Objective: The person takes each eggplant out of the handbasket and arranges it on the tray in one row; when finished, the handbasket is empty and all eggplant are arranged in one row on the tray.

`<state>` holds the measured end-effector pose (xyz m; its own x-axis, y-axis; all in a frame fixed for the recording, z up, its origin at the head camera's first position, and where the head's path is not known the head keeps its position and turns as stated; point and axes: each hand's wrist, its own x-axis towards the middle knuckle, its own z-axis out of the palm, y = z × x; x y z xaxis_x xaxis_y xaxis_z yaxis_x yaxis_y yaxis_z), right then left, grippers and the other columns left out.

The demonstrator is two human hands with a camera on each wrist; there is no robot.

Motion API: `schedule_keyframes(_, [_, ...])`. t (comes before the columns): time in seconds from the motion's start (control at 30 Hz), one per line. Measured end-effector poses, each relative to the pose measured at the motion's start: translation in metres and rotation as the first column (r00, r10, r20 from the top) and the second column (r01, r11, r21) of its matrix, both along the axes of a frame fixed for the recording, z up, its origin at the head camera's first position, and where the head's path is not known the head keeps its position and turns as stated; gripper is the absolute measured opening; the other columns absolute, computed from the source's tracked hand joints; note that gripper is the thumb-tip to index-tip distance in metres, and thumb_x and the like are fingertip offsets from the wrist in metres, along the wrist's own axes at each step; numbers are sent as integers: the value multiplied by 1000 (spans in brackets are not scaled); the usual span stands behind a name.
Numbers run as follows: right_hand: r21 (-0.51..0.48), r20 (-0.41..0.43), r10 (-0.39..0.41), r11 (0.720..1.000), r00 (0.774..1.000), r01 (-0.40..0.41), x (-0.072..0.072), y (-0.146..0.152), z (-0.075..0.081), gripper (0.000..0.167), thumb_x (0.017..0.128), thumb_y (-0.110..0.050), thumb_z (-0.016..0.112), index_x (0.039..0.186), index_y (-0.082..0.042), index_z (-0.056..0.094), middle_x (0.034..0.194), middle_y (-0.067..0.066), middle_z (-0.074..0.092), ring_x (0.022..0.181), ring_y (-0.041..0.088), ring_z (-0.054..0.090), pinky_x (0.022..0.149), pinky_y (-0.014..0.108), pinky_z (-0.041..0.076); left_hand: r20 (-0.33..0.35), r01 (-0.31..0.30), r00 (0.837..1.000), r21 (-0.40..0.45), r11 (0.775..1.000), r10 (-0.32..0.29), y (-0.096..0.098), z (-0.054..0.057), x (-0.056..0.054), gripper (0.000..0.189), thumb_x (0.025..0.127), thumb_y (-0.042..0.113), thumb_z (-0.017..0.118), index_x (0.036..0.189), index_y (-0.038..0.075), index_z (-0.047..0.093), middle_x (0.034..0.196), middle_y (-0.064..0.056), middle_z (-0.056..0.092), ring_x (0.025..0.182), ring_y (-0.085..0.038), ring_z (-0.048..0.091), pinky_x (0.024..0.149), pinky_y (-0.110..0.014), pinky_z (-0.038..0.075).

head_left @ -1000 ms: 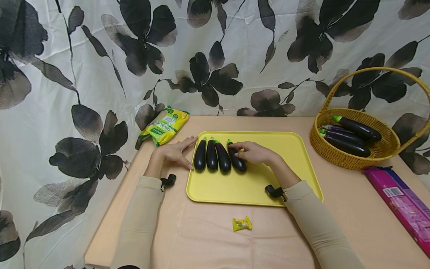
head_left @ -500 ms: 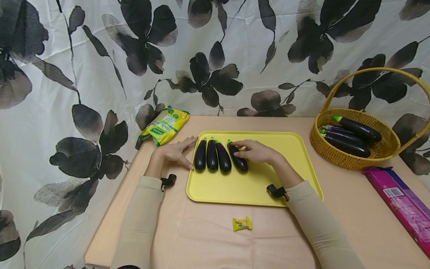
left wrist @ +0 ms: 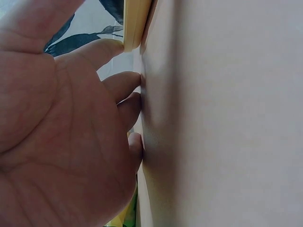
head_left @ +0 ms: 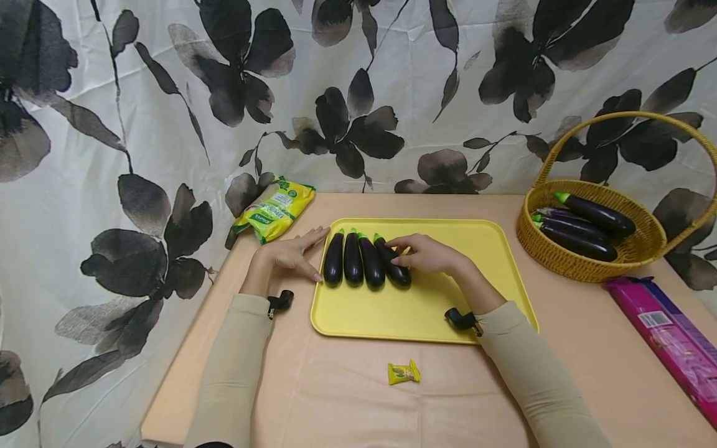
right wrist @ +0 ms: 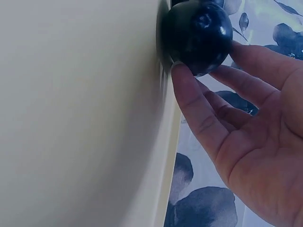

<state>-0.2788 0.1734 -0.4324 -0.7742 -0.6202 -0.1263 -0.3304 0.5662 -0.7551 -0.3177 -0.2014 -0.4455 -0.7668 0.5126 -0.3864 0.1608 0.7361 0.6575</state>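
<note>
Several dark eggplants [head_left: 353,258] lie side by side with their green stem ends away from me, along the left part of a yellow tray [head_left: 448,311]. My right hand [head_left: 428,254] touches the rightmost eggplant [head_left: 400,274] with loosely bent fingers along its right side. The right wrist view shows its fingertips against that dark, shiny eggplant [right wrist: 199,38], one of them low near the tray. With fingers spread, my left hand [head_left: 287,254] rests at the tray's left edge. In the left wrist view a fingertip meets the tray's yellow rim [left wrist: 134,28].
A wicker basket [head_left: 571,266] holding more eggplants stands at the right. In front of it lies a long pink package [head_left: 666,342]. A yellow-green packet [head_left: 277,210] sits behind my left hand, and a small yellow wrapped piece [head_left: 403,373] lies before the tray.
The rightmost eggplant shifts slightly right, then left, its stem end now closer to its neighbour. My right hand moves little, and my left hand keeps its place.
</note>
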Motion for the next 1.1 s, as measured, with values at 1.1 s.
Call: schedule_keyframes(1.1, [-163, -472, -430, 901, 770, 403, 24, 124, 40, 48, 106, -26, 62, 151, -11, 55, 154, 21, 47, 140, 47, 44, 105, 70, 42, -26, 8, 1000, -37, 999, -9, -1, -2, -1, 136, 64, 48, 98, 168, 40, 11, 177, 5, -5, 163, -30, -13, 129, -61, -7])
